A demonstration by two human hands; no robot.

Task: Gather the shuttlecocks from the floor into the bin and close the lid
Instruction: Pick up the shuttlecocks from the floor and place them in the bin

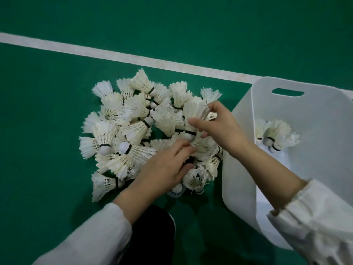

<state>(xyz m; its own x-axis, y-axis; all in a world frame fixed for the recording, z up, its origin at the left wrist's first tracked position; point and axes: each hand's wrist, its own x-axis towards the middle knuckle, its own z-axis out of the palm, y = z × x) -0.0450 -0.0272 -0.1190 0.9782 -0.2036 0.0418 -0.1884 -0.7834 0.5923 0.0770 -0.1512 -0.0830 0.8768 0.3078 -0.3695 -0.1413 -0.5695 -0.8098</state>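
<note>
Both hands are picking shuttlecocks from the floor (47, 96) beside the bin (246, 159).
The right hand (219, 127) is pinching a shuttlecock (194, 111) by its feathers. The left hand (168, 165) is gripping into the pile (122, 131). They're looking light and crushable, so the cork end is safer. The bin is holding a few already (277, 136); the lid isn't showing, and nothing is blocking the way.

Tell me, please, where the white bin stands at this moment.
In the head view the white bin stands at the right on the green floor, beside the shuttlecock pile, near the white court line.
</note>
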